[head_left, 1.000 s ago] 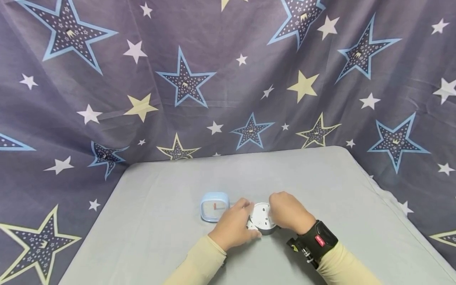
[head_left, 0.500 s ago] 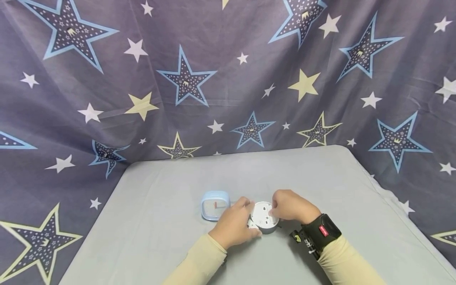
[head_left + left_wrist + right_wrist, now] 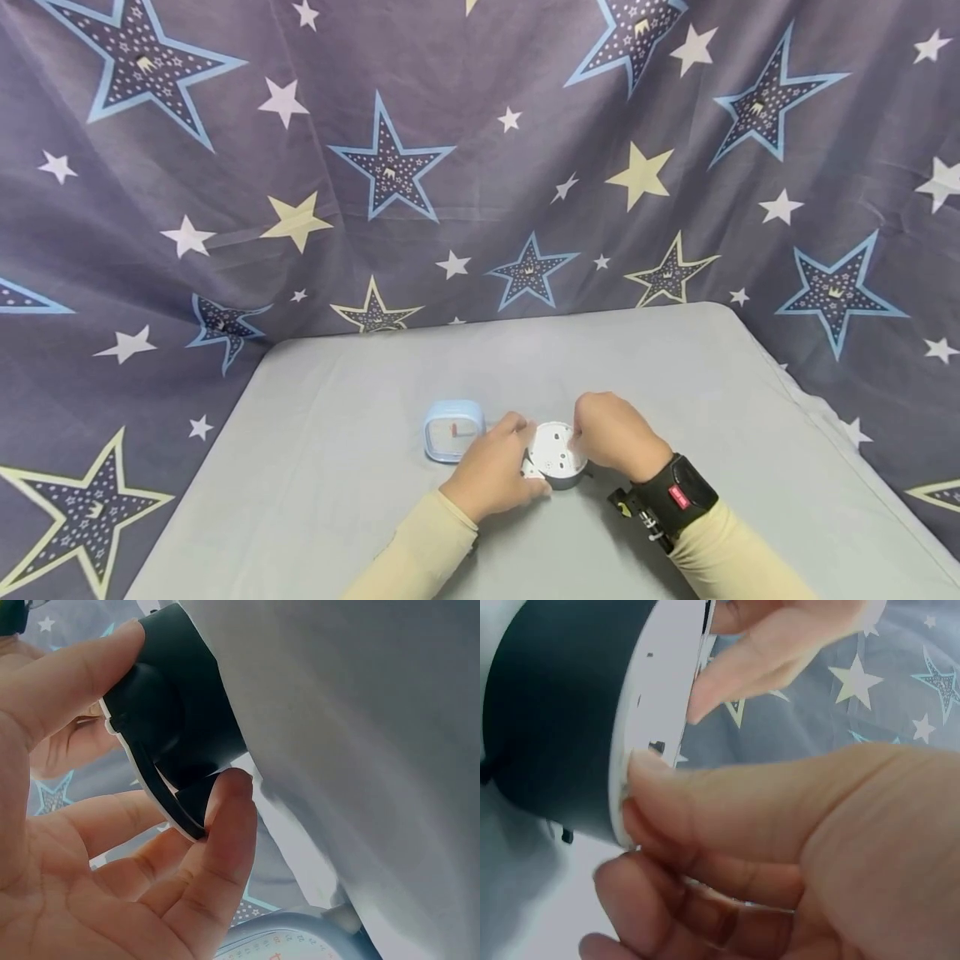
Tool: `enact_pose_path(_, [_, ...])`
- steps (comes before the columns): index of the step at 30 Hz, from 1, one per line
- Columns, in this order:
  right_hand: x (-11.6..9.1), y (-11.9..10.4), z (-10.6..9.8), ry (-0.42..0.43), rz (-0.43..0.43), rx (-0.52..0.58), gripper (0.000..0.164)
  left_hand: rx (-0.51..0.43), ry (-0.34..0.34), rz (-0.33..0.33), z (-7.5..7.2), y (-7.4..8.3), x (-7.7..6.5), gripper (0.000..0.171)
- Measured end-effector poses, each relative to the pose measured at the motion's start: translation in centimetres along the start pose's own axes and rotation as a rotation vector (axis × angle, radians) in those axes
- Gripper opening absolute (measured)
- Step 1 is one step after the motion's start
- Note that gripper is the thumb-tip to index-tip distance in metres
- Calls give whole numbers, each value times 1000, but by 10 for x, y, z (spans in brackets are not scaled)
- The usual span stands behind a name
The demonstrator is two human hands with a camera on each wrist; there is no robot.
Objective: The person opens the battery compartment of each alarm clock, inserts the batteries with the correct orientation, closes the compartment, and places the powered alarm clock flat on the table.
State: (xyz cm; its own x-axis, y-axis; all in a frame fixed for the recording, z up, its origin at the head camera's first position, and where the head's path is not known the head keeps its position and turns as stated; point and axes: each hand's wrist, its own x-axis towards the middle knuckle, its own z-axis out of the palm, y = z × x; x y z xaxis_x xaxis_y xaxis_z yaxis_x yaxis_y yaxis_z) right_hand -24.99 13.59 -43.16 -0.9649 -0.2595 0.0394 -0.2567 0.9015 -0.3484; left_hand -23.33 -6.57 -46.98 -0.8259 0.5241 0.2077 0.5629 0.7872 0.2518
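A round black case [image 3: 559, 712] with a white, holed plate [image 3: 551, 446] facing up lies in front of the person. A smaller rounded lobe juts from its left side. My left hand [image 3: 491, 475] holds that lobe, thumb on one side and fingertips curled at its edge. In the right wrist view, the thumb and curled index finger of my right hand [image 3: 727, 832] pinch at the rim of the white plate. The head view has the right hand [image 3: 618, 435] over the plate's right side, hiding part of it.
A light-blue, rounded-square dial [image 3: 453, 432] with printed numbers stands just left of the left hand. Grey cloth [image 3: 360, 408] covers the table. A star-patterned curtain [image 3: 480, 167] hangs behind and at both sides.
My right hand has shifted slightly right and turned over the plate; its fingertips are now at the plate's right part. The left hand has kept its hold on the lobe.
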Motion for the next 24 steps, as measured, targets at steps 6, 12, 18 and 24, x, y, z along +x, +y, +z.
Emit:
enact_pose_path(6, [1, 0, 1, -30, 4, -7, 17, 1, 7, 0, 0, -1, 0, 94])
enact_pose_path(12, [1, -2, 2, -60, 26, -1, 21, 0, 2, -6, -1, 0, 0, 95])
enact_pose_path(18, [-1, -4, 1, -28, 11, -13, 28, 2, 4, -1, -1, -1, 0, 94])
enact_pose_path(24, [-4, -6, 2, 4, -6, -52, 33, 7, 12, 9, 0, -1, 1, 94])
